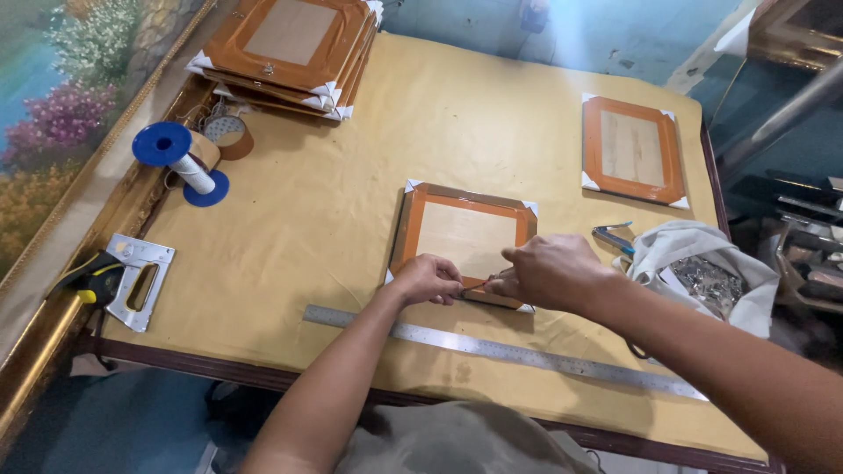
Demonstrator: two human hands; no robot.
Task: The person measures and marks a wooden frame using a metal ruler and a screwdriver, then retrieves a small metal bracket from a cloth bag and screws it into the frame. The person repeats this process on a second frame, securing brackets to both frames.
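A wooden picture frame (464,230) lies back-up on the tan table cover (351,202), its corners capped in white. My left hand (428,278) rests on its near edge with fingers pinched together. My right hand (549,270) is closed just to the right, fingertips meeting the left hand's. A thin reddish wire or string (477,284) runs between the two hands over the frame's near rail. What either hand grips beyond that strand is hidden by the fingers.
A long steel ruler (509,351) lies along the near edge. A second frame (632,149) sits far right, a stack of frames (290,48) far left. A blue spool (180,162), tape roll (230,134), staple gun (123,279), blue-handled tool (612,235) and white bag of hardware (702,272) surround the work.
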